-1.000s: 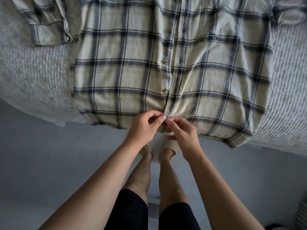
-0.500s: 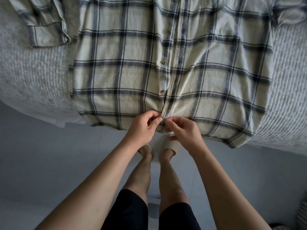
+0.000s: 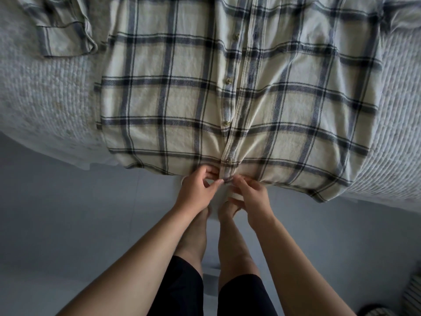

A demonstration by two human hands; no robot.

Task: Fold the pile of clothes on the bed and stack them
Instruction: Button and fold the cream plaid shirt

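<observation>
At the bottom of the frame are the person's bare legs, black shorts and the grey floor, with both forearms reaching up to the middle. The left hand has its fingers curled, thumb and forefinger pinching the bottom edge of the shirt's button strip. The right hand meets it from the other side, fingertips pinching the same hem, so both hands hold cloth at one spot.

The plaid shirt lies face up and spread flat across the middle and top of the frame, its hem hanging just over the edge of the bed. A row of buttons runs up the centre; one sleeve is bunched at the upper left, the other barely shows at the upper right.

This looks like fastening or squaring the lowest part of the front. The risk: a tug at the overhanging hem could drag the shirt off the edge or wrinkle the smoothed panels, and mismatched front edges would make a crooked fold.
</observation>
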